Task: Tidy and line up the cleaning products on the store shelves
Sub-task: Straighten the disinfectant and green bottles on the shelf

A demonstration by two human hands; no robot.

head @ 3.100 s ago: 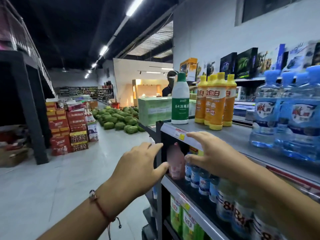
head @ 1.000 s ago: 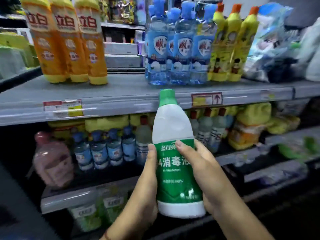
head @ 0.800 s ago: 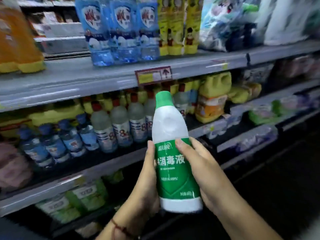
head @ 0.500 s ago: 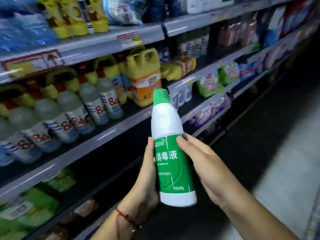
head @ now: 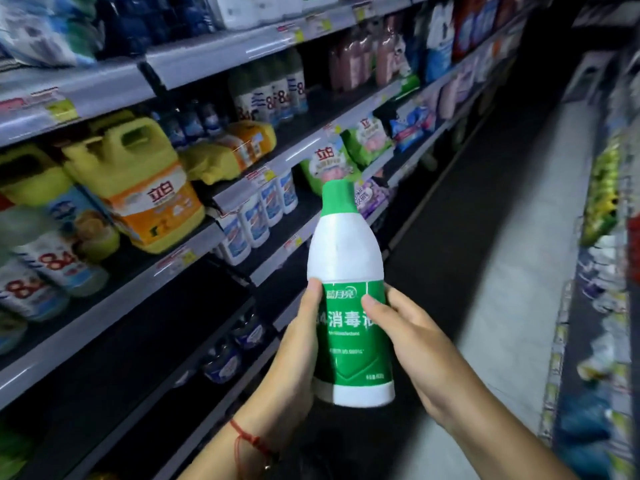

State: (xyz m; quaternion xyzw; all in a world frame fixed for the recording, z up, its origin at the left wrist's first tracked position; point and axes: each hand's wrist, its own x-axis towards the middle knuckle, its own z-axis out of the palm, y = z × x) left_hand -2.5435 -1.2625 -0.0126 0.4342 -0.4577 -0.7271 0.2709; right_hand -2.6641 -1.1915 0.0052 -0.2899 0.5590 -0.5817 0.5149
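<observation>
I hold a white disinfectant bottle with a green cap and green label upright in front of me, out in the aisle. My left hand wraps its left side and my right hand wraps its right side. To the left run the store shelves. They carry yellow detergent jugs, clear 84 bottles with red caps, more 84 bottles further along and small white bottles.
Green and purple refill bags and pink bottles stand further down the shelves. The grey aisle floor stretches ahead. Another rack of goods lines the right side. A lower shelf on the left looks dark.
Since three seconds ago I took the bottle off the end shelf top into both hands. My view has swung right along the aisle, and the shelves slid leftwards past the bottle.
</observation>
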